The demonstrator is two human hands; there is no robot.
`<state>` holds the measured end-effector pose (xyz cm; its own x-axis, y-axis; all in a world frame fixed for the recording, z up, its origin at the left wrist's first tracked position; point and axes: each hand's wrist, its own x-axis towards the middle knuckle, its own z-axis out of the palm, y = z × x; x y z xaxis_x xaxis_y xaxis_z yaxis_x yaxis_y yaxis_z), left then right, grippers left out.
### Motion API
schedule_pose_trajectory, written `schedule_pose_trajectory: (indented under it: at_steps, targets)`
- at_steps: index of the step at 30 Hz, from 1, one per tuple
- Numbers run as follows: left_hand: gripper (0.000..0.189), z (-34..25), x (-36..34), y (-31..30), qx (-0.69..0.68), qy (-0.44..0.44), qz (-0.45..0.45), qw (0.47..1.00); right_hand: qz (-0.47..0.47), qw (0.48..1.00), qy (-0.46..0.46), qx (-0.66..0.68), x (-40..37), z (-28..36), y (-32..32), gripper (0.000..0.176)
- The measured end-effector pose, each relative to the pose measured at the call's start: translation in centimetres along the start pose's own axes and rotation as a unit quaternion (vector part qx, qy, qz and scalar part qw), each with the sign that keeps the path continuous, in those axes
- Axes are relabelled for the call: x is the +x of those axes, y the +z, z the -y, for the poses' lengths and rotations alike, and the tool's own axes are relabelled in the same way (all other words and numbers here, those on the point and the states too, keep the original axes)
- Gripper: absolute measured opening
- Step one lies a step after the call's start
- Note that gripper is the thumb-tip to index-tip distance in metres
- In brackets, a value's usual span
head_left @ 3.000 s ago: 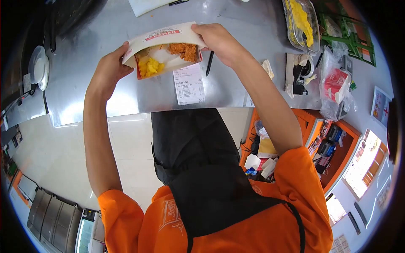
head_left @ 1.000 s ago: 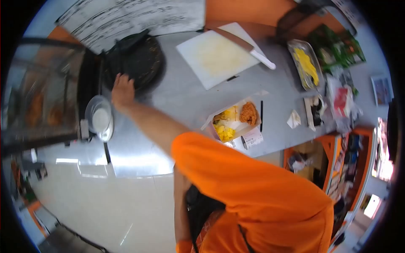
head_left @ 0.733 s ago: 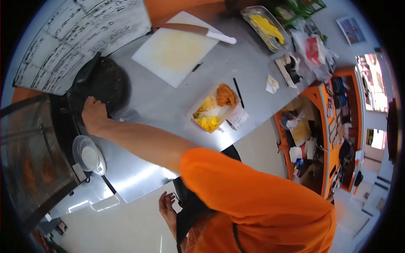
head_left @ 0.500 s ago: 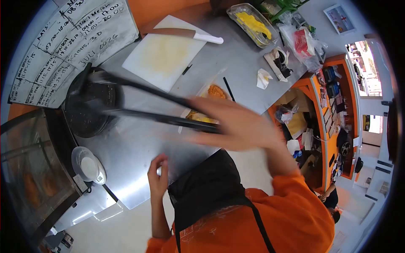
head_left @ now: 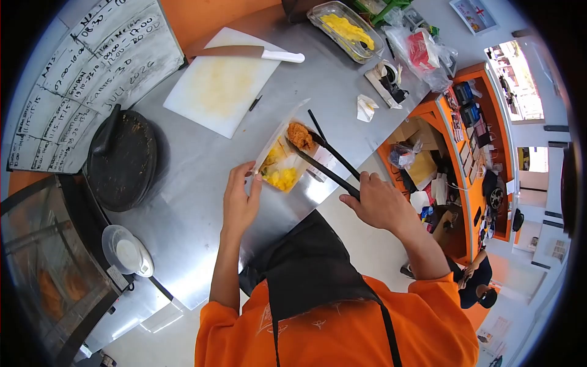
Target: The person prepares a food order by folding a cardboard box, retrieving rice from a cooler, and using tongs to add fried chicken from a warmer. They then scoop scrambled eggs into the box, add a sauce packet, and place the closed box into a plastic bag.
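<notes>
My right hand (head_left: 382, 205) is closed around black tongs (head_left: 333, 174), whose tips reach to a piece of fried chicken (head_left: 300, 136). The chicken lies at the far end of an open paper food box (head_left: 269, 147), with yellow food (head_left: 282, 177) at its near end. With thumb and fingers bent, my left hand (head_left: 241, 199) grips the box's left edge. A thin black stick (head_left: 316, 124) lies at the box's right side, partly behind the tongs.
A stone mortar with its pestle (head_left: 122, 162) stands left, near a plastic tub (head_left: 128, 251). Beyond are a white cutting board (head_left: 214, 92) bearing a knife (head_left: 244, 52), and a glass dish (head_left: 345, 30) of yellow food. Another person (head_left: 474, 284) is far right.
The tongs have swung from over the mortar to the chicken in the box. My left hand has moved up from the counter's near edge to the box.
</notes>
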<state>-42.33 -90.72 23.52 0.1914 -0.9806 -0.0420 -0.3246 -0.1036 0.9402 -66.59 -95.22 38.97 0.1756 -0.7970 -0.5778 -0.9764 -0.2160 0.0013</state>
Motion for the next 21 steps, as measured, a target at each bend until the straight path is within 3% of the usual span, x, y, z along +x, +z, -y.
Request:
schedule_pose_trajectory:
  at_steps: [8,9,13,16,21]
  targets:
    - [0.027,0.7,-0.6,0.3,-0.031,0.028,-0.028,0.999,0.050,0.997,-0.038,-0.049,3.4,-1.6,-2.8,0.055]
    - [0.027,0.8,-0.5,0.3,-0.039,0.025,-0.031,0.998,0.091,0.995,-0.013,-0.045,3.5,-1.5,-3.9,0.054]
    - [0.027,1.0,-0.4,0.4,-0.035,0.024,-0.039,0.998,-0.033,0.986,-0.097,-0.130,2.9,-4.5,-2.1,0.058]
    - [0.026,1.0,-0.5,0.4,-0.052,0.000,-0.044,0.998,-0.113,0.977,-0.104,-0.150,2.6,-5.4,0.3,0.058]
    - [0.027,0.6,-0.6,0.2,-0.036,-0.016,-0.042,0.998,-0.148,0.982,-0.091,-0.077,3.1,-7.3,4.3,0.060]
